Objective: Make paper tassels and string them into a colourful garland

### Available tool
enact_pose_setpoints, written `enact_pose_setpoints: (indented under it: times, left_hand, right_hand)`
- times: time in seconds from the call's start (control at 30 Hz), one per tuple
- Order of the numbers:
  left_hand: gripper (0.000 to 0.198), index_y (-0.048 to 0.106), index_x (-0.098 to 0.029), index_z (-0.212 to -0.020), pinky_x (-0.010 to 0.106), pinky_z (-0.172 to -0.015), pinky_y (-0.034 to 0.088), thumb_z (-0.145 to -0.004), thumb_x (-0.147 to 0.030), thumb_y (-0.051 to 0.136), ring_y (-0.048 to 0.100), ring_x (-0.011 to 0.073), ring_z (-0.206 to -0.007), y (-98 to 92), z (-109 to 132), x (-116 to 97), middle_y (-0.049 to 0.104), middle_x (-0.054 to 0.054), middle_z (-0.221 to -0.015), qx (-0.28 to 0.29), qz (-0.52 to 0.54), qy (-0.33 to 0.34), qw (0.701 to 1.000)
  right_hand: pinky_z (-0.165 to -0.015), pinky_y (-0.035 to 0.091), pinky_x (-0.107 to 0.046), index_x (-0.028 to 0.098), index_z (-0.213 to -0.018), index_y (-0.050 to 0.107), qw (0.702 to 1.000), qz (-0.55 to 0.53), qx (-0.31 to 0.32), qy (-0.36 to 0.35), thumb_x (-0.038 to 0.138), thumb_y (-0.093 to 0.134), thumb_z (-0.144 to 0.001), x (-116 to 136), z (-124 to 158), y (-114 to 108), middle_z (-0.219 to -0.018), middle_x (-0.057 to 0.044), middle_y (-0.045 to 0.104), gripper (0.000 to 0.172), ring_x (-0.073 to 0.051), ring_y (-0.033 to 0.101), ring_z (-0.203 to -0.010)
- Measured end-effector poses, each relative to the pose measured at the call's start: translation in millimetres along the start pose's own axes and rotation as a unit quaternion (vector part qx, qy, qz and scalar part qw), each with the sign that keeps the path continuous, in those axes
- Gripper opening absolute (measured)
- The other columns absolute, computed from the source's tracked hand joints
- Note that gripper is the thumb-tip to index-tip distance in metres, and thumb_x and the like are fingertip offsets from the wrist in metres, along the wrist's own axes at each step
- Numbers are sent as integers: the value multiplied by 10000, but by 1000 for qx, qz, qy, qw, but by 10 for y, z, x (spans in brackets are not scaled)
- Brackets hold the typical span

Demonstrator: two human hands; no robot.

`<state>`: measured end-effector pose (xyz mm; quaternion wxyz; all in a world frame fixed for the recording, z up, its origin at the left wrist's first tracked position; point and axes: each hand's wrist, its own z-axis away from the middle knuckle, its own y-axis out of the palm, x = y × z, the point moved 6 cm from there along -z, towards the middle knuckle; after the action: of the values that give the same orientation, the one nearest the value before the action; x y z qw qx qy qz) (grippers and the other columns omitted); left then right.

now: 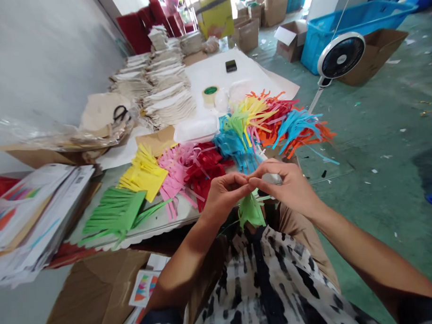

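I watch one bare left hand (222, 192) and one bare right hand (289, 182), both pinched closed, fingertips meeting, on one light-green fringed paper piece (251, 210) hanging beneath; leftward I count one darker-green fringed bundle (116, 212) and one yellow fringed bundle (145, 176).

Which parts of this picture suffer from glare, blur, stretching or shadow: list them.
Head view: bright glare washes out the background around the yellow box; head view: the printed sheets at left look soft, their small text unreadable; head view: wide-angle distortion stretches the right forearm toward the corner; head view: dark shadow lies under the near edge of the table.
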<state>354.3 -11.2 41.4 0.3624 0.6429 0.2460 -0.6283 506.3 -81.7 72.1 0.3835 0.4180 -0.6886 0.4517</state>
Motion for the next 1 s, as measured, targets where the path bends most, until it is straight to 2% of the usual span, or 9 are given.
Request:
enact_pose_setpoints:
  times: [0.1, 0.3, 0.4, 0.57, 0.63, 0.7, 0.8, 0.9, 1.0]
  left_hand:
    - [248, 776, -165, -737, 251, -792, 514, -756, -356, 933, 667, 135, -820, 36, 48, 70, 763, 37, -886, -7, 7, 5, 1000]
    - [240, 784, -171, -796, 232, -736, 542, -742, -341, 944, 696, 129, -765, 5, 130, 242, 766, 26, -827, -95, 56, 14, 994]
    - [260, 761, -172, -848, 226, -707, 543, -754, -334, 941, 728, 137, -738, -119, 121, 273, 772, 21, -791, -134, 75, 13, 988]
    - [354, 792, -185, -1032, 251, -754, 562, -747, -331, 943, 756, 153, -749, -411, 80, 309, 783, 14, -814, -167, 114, -3, 979]
    - [310, 806, -160, -961, 245, -751, 553, -749, -343, 939, 745, 151, -745, -489, 91, 354, 794, 39, -799, -166, 116, -28, 979]
    - [283, 792, -159, -906, 238, -733, 544, -753, -349, 936, 735, 149, -737, -545, 123, 406, 801, 51, -786, -168, 130, -48, 976]
    - [301, 756, -173, -890, 238, -677, 530, -756, -378, 933, 705, 143, -681, -604, 175, 488, 795, 45, -758, -174, 159, -70, 969]
    - [326, 736, -175, -878, 245, -656, 523, -775, -429, 914, 680, 142, -644, -665, 202, 560, 771, 36, -707, -178, 175, -80, 965]
    - [322, 727, -174, -880, 238, -672, 518, -797, -434, 898, 680, 139, -654, -735, 201, 598, 762, 32, -694, -178, 174, -81, 965]
  right_hand:
    - [-828, 489, -359, 246, -812, 770, 999, 14, -48, -20, 398, 767, -963, -9, 40, 30, -843, -4, 736, 214, -197, 664, -861]
    - [-892, 496, -375, 248, -795, 733, 992, 6, -117, -54, 343, 757, -976, -93, 88, 149, -861, -14, 731, 206, -213, 664, -936]
    - [-846, 515, -365, 243, -796, 733, 994, 9, -90, -59, 357, 738, -988, -123, -70, 214, -845, -17, 731, 224, -203, 672, -877]
    - [-905, 527, -353, 230, -1111, 794, 980, 167, -10, -106, 339, 626, -1052, -124, -966, 393, -1065, -62, 799, 208, -214, 723, -992]
    - [-956, 514, -361, 194, -1192, 789, 947, 305, 26, -93, 304, 550, -1076, -176, -1506, 561, -1135, -108, 790, 288, -247, 712, -1107]
    - [-995, 502, -376, 199, -1308, 754, 892, 441, 90, -44, 304, 465, -1098, -299, -2037, 787, -1285, -135, 757, 372, -281, 663, -1248]
    - [-970, 523, -380, 169, -1213, 806, 863, 481, 156, -2, 264, 630, -995, -439, -2629, 1109, -1246, -171, 777, 296, -317, 684, -1214]
    - [-917, 547, -358, 166, -1115, 835, 845, 493, 204, 28, 191, 780, -838, -582, -2879, 1335, -1197, -174, 797, 283, -314, 719, -1128]
    - [-909, 546, -357, 138, -1088, 836, 840, 496, 216, 37, 145, 756, -826, -682, -2888, 1402, -1189, -201, 793, 273, -314, 726, -1110]
